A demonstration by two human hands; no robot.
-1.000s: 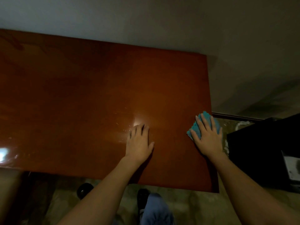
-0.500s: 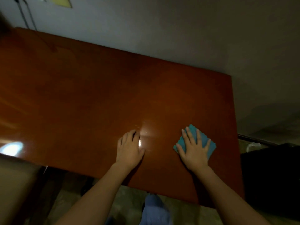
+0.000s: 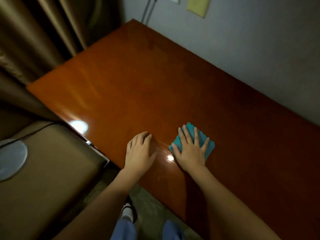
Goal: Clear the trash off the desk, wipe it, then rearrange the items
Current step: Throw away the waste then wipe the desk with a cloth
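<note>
We press the cloth (image 3: 206, 144) flat under our spread right hand (image 3: 191, 151), left hand (image 3: 139, 152) open on the worktop (image 3: 138, 84), and should wipe in overlapping strokes.

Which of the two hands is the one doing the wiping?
The right hand: it lies flat with spread fingers on the teal cloth. The left hand has nothing under it and rests bare on the desk.

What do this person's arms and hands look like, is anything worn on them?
Both forearms are bare, with no sleeves in view. The left hand and the right hand wear no gloves, and no rings, watch or bracelets show. The nails look short and unpainted.
</note>
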